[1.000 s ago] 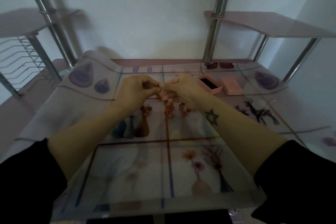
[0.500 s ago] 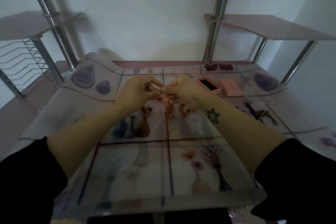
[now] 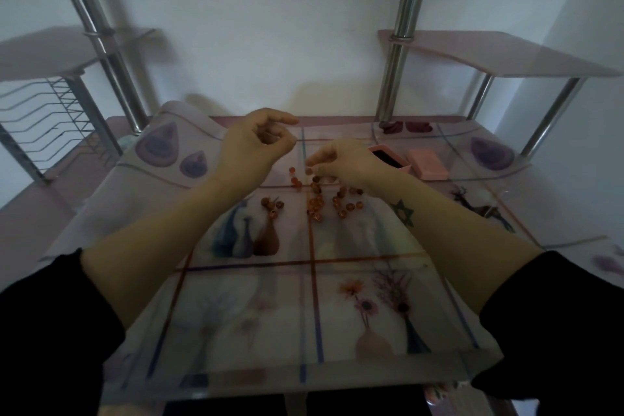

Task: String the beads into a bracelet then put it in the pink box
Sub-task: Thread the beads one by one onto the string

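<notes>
Several small orange-brown beads lie scattered mid-table, with a smaller group to their left. My left hand is raised above the table, its fingers curled with thumb and forefinger pinched; the thin string it holds is barely visible. Lower down over the bead pile, my right hand pinches one bead at its fingertips. The open pink box, with a dark inside, stands just right of my right hand. Its pink lid lies beside it.
A patterned plastic cloth covers the table. Chrome posts rise at the back left and right, each carrying a shelf. A wire rack stands at the far left. A wall closes off the back.
My hands were joined together above the beads. They have parted: the left hand rose up and left, and the right hand dropped onto the bead pile.
</notes>
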The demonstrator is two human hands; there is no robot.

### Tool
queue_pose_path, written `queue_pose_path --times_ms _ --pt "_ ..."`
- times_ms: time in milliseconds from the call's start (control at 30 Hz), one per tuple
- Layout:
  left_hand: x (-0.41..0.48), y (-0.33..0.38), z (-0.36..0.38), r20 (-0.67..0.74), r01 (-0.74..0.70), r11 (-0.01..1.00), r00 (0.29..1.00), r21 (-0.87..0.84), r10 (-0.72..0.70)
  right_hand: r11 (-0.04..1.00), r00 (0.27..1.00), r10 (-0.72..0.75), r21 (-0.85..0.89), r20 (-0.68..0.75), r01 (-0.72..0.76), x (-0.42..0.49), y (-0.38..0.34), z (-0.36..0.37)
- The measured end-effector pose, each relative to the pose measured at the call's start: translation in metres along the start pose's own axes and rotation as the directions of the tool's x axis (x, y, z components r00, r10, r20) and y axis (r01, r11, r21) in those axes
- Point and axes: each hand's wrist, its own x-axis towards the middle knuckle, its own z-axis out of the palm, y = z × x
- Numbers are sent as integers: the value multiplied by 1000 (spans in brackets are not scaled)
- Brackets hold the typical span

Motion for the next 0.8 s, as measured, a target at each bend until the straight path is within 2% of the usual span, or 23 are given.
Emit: queue_pose_path --times_ms 67,133,233,300,467,633,800 --pt "1 1 3 22 -32 999 999 35 32 996 999 35 79 -14 -34 1 -2 -2" --pt "2 2 6 63 -62 996 996 61 58 964 999 52 261 9 -52 1 -7 -3" --pt "1 2 9 104 -61 992 993 110 49 842 993 30 533 114 -87 1 -13 -1" --pt "1 2 11 106 -48 990 994 133 34 792 987 20 600 159 -113 2 -14 -1" --pt "0 -3 9 71 -35 982 997 184 22 764 978 -2 631 209 -134 1 -10 -2" --pt "1 -3 5 43 -10 970 999 243 -1 868 994 30 490 108 -79 2 -11 1" --pt "-3 -8 -2 142 65 956 984 285 -109 895 997 54 441 48 -70 -2 -13 6"
